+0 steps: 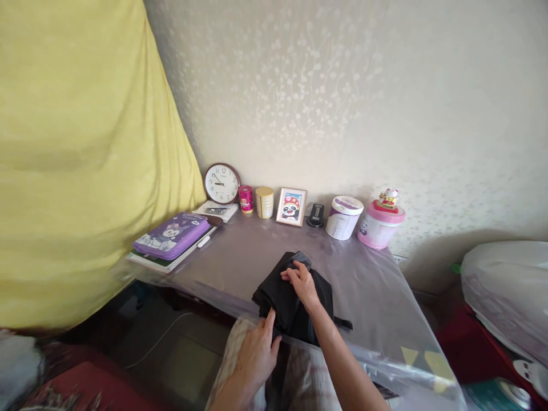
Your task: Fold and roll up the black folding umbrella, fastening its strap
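A black folded fabric bundle [278,288], with a short strap sticking out at its right, lies at the table's front edge. Its exact kind cannot be made out. My left hand [257,348] is at the near left corner, thumb and index finger on either side of a fold; its other fingers are partly hidden. On top of the bundle rests my right hand [301,281], its fingers stretched out and slightly spread over a greyish, shinier patch of the fabric.
Clear plastic covers the table [363,285]. Along the wall stand a clock [222,182], a pink can [245,200], a cream canister [264,203], a picture frame [291,206], a black device [315,214] and two tubs [344,218]. A purple case [172,235] lies at left.
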`<state>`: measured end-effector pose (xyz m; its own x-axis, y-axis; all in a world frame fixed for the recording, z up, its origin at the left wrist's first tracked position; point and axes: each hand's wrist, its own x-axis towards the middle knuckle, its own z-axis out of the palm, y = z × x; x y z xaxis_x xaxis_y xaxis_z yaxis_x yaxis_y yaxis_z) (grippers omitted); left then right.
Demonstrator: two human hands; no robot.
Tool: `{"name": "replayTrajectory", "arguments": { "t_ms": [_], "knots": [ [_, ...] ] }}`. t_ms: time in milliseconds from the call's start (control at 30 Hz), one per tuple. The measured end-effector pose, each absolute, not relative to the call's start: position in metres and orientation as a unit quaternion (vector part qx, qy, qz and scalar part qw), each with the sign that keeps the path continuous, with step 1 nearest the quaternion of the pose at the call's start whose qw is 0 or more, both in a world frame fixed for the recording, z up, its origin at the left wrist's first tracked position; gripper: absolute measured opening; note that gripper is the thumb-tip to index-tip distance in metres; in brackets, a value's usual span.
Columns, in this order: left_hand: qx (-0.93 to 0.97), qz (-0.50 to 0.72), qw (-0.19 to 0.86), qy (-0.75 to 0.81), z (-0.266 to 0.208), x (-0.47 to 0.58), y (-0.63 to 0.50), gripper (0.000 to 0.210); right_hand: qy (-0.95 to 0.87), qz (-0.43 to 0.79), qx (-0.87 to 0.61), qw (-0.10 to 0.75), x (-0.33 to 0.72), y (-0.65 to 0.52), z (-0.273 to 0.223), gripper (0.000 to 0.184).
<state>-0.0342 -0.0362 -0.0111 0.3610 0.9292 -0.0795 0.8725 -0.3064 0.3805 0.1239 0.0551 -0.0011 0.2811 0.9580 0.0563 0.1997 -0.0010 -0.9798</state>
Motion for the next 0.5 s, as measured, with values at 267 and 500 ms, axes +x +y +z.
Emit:
{"name": "replayTrajectory", "arguments": {
  "t_ms": [267,500],
  "knots": [
    [0.794,0.084,0.17,0.577,-0.005,-0.033,-0.04,0.074,-0.569,0.269,-0.646,0.431,0.123,0.054,-0.001,0.033],
    [0.824,0.04,0.136,0.549,-0.005,-0.032,-0.039,0.058,-0.607,0.245,-0.601,0.459,0.119,0.043,-0.003,0.024]
  ]
}}
